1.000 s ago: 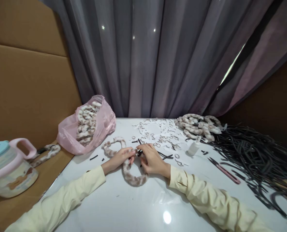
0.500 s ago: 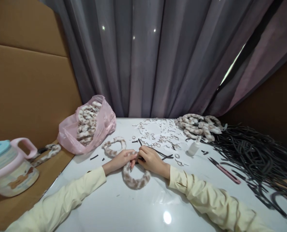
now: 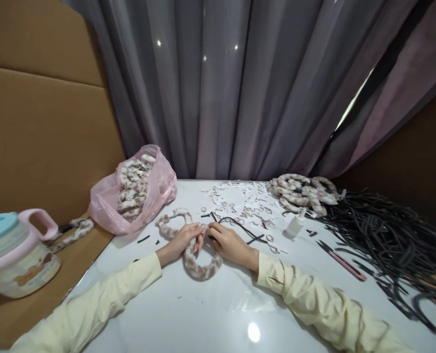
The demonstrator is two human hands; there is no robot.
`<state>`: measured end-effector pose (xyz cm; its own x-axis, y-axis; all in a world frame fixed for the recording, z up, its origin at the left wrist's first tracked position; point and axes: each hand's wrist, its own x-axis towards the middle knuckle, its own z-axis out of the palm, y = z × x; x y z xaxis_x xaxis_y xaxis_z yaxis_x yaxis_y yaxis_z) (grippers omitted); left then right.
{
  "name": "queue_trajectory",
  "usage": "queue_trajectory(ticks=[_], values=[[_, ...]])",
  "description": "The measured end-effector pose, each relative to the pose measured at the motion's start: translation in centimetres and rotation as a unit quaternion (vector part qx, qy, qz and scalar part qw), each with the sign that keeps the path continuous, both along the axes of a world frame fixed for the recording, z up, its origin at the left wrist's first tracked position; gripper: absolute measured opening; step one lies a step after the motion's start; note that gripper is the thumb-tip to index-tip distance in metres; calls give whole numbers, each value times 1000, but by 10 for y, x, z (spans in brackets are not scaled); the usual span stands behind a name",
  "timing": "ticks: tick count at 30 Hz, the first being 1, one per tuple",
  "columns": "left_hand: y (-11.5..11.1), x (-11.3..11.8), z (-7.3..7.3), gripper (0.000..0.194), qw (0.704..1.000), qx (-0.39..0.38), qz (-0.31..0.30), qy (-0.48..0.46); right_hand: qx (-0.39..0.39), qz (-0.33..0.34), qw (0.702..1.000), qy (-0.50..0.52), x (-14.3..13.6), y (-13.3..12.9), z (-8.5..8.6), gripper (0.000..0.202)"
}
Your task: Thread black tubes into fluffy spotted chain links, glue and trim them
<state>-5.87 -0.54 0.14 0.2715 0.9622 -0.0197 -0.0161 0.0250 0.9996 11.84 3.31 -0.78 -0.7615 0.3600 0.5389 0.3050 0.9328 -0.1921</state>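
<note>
Grey-purple curtain behind a glossy white table, brown cardboard at left, bright slit at right.

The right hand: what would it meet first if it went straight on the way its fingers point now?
Most likely the left hand, whose fingertips are close ahead of the right hand. The fuzzy loop is also there, so it might come first; depth is unclear.

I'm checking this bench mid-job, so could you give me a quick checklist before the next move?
1. Left hand holding the fuzzy ring: ok.
2. Right hand beside the left, at the same ring: ok.
3. Ring's ends joined: cannot tell, the hands cover that spot.
4. White bottle standing up: ok.
5. Pink-handled tool out of the hands, on the table: ok.
6. Table free of loose black pieces: not ok.
</note>
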Motion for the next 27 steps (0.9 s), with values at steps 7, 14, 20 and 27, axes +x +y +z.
queue_trajectory(ticks=[7,14,20,27], values=[[1,-1,-4,35,999,-21,-10,-23,6,-10,999,53,-1,4,-8,12],[5,-5,-3,32,998,-21,17,-48,22,-37,987,158,4,-1,3,9],[4,-5,-1,30,997,-23,27,-63,23,-12,986,165,8,-3,2,23],[3,-6,0,31,997,-29,23,-64,41,-9,997,66,3,5,1,23]])
